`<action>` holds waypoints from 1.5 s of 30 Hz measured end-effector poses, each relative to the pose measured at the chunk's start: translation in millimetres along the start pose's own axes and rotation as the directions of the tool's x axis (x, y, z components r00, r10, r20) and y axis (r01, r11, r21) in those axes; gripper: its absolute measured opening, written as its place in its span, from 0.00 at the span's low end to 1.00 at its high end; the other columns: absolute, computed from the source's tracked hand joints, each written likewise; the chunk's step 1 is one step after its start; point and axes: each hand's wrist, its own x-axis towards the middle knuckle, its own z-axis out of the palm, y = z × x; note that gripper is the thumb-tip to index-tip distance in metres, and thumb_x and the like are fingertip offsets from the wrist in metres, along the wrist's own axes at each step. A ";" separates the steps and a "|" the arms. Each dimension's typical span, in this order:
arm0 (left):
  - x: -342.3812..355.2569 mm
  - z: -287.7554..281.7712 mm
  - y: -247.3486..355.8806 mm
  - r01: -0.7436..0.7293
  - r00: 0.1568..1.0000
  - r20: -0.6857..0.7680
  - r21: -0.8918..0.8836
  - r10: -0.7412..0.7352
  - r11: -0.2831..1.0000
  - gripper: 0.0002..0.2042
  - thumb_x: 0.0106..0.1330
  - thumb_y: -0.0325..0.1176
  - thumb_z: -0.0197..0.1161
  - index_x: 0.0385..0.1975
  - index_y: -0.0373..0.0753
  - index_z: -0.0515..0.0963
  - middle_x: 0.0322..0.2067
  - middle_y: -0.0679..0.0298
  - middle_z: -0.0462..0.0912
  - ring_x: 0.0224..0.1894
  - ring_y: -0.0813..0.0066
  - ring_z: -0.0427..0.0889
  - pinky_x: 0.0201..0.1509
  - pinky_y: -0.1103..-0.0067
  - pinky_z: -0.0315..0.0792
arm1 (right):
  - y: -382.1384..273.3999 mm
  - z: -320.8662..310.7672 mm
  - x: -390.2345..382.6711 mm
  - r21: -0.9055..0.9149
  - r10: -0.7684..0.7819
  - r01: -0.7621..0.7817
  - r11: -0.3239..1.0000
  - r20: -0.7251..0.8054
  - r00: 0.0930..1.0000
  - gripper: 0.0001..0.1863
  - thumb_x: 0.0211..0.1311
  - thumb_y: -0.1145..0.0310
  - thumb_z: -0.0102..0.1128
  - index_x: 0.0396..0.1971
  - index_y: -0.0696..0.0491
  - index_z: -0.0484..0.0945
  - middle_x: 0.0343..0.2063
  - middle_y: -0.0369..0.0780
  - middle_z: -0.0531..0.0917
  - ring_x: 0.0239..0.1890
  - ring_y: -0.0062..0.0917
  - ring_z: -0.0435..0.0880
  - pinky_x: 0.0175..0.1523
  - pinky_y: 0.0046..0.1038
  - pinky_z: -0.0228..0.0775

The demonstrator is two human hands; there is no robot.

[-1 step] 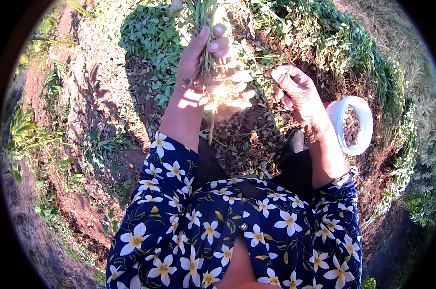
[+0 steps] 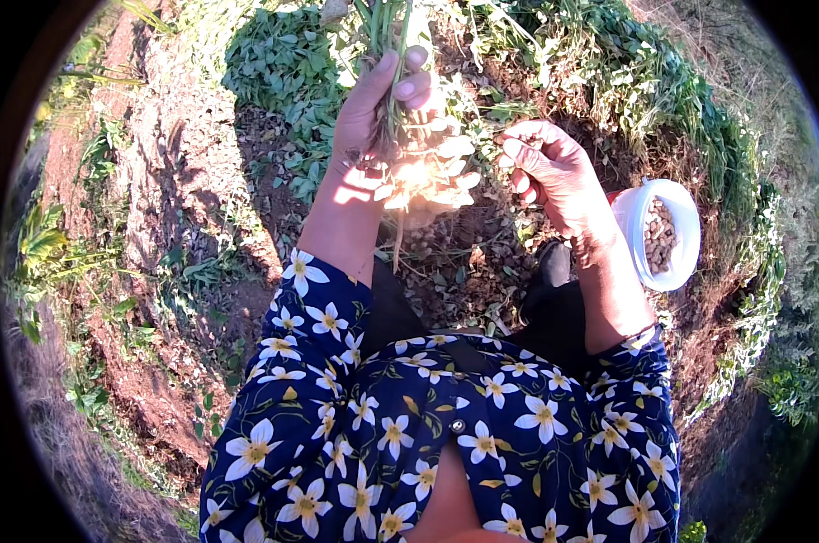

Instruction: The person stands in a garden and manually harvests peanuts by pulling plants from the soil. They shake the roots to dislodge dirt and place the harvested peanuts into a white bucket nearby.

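Observation:
My left hand is closed around the stems of an uprooted peanut plant. Below the fist hang its roots and a cluster of pale pods, washed out by bright sunlight. To the right of the pods, apart from them, is my right hand, with thumb and fingers pinched together. Whatever may be between those fingertips is too small to make out. Beside my right forearm stands a white plastic bucket partly filled with picked peanuts.
Cut leafy plants lie heaped at the far left of centre. More green plants form a curved pile at the far right. Dry leaves and soil cover the ground near my dark shoe. Reddish bare earth stretches along the left.
My right hand has shifted slightly left, closer to the pods, its fingers still pinched. The left hand and the plant have barely moved.

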 end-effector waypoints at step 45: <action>-5.9 22.4 16.6 0.015 0.992 0.129 -0.051 -0.009 0.999 0.13 0.74 0.40 0.45 0.46 0.37 0.70 0.25 0.71 0.65 0.20 0.88 0.61 0.25 0.88 0.58 | -29.1 -32.0 -6.3 -0.249 -0.222 0.167 0.954 -0.214 0.951 0.10 0.60 0.68 0.63 0.38 0.57 0.77 0.22 0.34 0.81 0.21 0.14 0.78 0.25 0.14 0.70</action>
